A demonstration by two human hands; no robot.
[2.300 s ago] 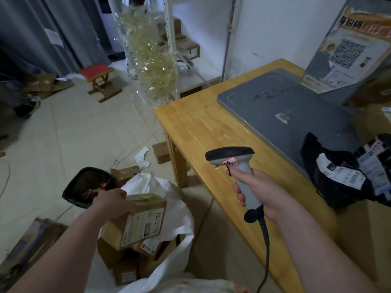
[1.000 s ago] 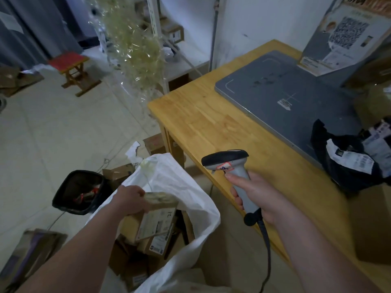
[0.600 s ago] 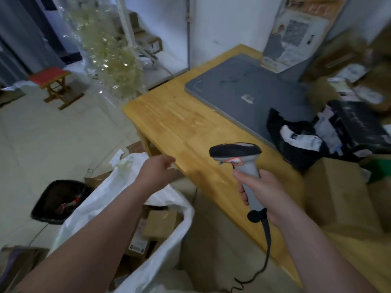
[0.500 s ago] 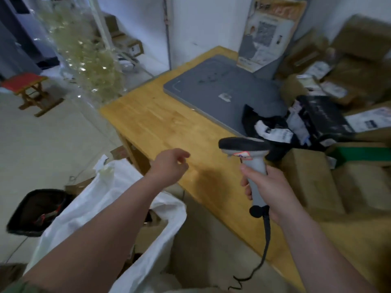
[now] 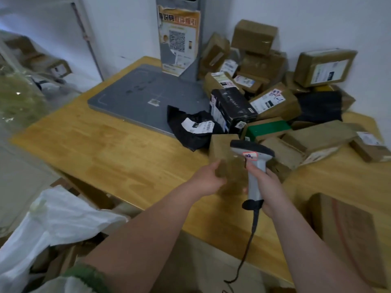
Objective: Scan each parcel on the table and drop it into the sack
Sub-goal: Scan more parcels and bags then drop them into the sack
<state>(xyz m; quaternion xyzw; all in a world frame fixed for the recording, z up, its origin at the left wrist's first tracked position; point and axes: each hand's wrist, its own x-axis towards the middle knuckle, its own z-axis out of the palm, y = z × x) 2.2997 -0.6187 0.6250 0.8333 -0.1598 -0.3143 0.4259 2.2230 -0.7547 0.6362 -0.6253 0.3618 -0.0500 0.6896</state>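
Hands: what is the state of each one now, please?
Left hand: at the brown parcel, touching it; grip cannot be told.
Right hand: closed, holding the scanner.

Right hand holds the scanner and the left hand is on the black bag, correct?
Not quite: the head view shows the left hand on the brown box beside the scanner, not the black bag. The right hand does hold the scanner.
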